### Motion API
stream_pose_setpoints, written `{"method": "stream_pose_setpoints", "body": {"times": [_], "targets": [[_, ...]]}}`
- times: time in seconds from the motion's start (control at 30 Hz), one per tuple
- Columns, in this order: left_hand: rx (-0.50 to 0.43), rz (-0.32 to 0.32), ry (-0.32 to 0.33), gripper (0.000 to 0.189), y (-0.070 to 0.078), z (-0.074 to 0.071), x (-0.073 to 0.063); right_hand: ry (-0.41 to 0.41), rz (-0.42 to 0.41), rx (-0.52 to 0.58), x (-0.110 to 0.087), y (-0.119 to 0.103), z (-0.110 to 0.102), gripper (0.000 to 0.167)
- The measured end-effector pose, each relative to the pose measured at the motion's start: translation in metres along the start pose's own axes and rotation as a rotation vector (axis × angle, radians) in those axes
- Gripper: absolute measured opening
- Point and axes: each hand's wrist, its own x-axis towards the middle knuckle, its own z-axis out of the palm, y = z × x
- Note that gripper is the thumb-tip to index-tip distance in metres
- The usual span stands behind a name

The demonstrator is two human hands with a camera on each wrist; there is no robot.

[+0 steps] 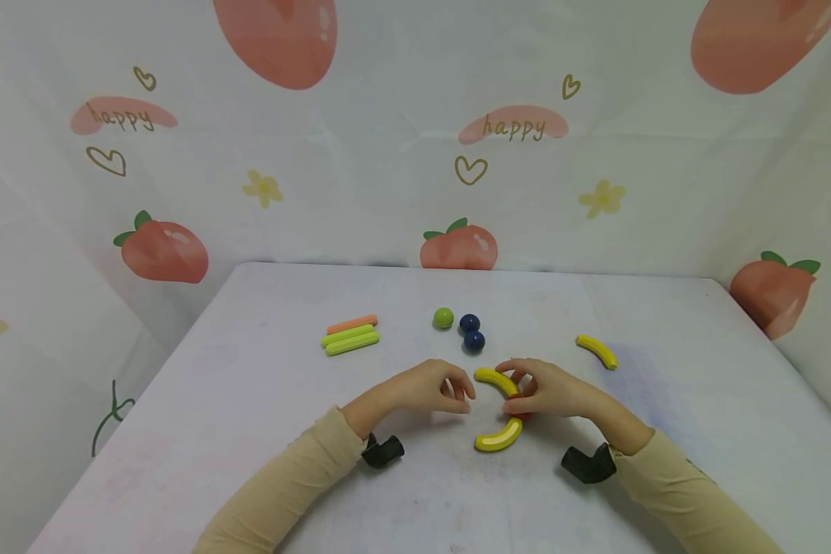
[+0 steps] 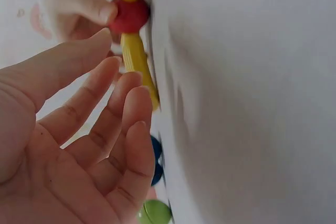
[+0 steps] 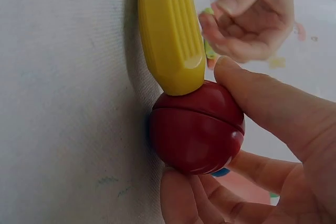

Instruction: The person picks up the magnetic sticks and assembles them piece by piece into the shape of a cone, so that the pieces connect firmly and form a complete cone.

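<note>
My right hand holds a shiny red ball low at the table, thumb on one side and fingers on the other. Two curved yellow rods meet this ball, one reaching toward the far side and one toward the near side. Together they form an arc that bows to the right. Left of the arc, my left hand hovers with loosely bent fingers and nothing in its grasp. Its fingertips are close to the far yellow rod, partly covering it in the left wrist view.
Beyond the hands lie two dark blue balls and a green ball. To their left are two lime rods beside an orange rod. Another curved yellow rod lies at the right. A patterned cloth hangs behind the table.
</note>
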Motion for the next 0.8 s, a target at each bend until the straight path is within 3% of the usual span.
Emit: {"method": "stream_pose_setpoints", "body": {"times": [0.27, 0.53, 0.8], "targets": [[0.018, -0.010, 0.141, 0.021, -0.012, -0.017, 0.016, -0.019, 0.001, 0.017, -0.001, -0.001, -0.002, 0.060], [0.000, -0.057, 0.271, 0.028, -0.017, -0.021, 0.037, -0.032, 0.026, 0.024, 0.001, -0.002, -0.002, 0.060], [0.073, -0.076, 0.251, 0.038, -0.016, -0.024, 0.051, -0.036, 0.008, 0.016, 0.001, -0.003, -0.002, 0.059]]}}
